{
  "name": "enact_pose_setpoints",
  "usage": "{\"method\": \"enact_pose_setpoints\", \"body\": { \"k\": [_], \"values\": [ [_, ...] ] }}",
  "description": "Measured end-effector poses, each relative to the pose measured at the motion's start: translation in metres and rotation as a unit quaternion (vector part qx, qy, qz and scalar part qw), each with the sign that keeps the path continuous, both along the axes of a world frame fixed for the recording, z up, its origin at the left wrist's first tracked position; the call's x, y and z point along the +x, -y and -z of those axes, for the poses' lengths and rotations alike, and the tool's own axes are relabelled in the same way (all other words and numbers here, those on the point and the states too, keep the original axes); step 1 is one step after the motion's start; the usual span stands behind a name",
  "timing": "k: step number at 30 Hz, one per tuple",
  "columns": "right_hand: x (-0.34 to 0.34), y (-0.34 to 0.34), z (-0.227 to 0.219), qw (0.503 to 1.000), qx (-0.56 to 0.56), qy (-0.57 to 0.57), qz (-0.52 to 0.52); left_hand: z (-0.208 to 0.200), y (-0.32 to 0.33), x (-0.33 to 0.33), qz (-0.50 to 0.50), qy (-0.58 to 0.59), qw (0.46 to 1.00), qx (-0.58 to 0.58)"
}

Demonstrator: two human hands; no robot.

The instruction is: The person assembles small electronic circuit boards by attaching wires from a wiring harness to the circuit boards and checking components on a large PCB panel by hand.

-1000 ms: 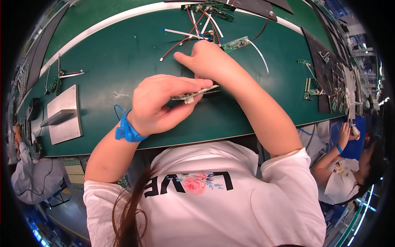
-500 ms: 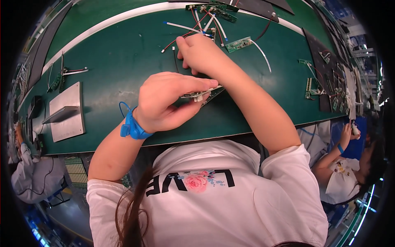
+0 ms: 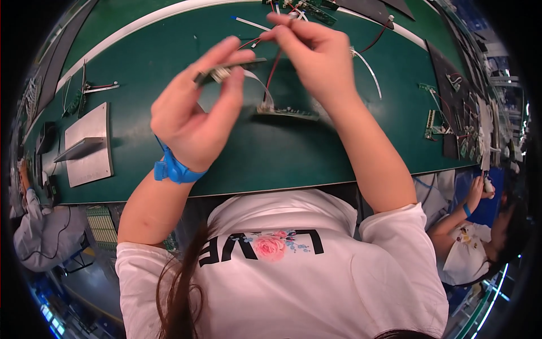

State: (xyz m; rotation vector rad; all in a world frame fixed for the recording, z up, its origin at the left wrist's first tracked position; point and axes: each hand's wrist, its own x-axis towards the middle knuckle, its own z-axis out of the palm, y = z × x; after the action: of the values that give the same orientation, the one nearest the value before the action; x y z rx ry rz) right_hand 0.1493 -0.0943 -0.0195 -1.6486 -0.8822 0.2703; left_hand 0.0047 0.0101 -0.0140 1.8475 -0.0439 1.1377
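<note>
Fingers of the left hand are clamped with the thumb on a green circuit board, held tilted above a dark green worktable. A white ribbon cable is led from it toward a second board, seen between the forearms. On the right hand, fingertips are brought together near the upper end of a red wire; whether it is gripped cannot be told.

Should the hands be drawn apart, the ribbon's short run could be strained and its connector pulled loose. The wire could be snagged in the cluster of boards and leads beside the right hand, and the first board could be dropped by a slackened pinch.

The right fingertips are blurred; the cluster is partly covered by that hand and cut off above. Whether the second board is suspended or rested on the worktable cannot be made out.
</note>
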Motion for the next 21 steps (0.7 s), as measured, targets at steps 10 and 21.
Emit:
{"method": "enact_pose_setpoints", "body": {
  "k": [10,21],
  "values": [
    [-0.020,0.026,-0.019,0.977,0.071,0.196,-0.042,0.005,-0.012,0.007,-0.020,-0.054,0.995,-0.079],
    [-0.037,0.022,-0.019,0.949,0.033,0.314,0.009,0.000,0.000,0.002,0.026,-0.194,0.980,-0.035]
  ]
}}
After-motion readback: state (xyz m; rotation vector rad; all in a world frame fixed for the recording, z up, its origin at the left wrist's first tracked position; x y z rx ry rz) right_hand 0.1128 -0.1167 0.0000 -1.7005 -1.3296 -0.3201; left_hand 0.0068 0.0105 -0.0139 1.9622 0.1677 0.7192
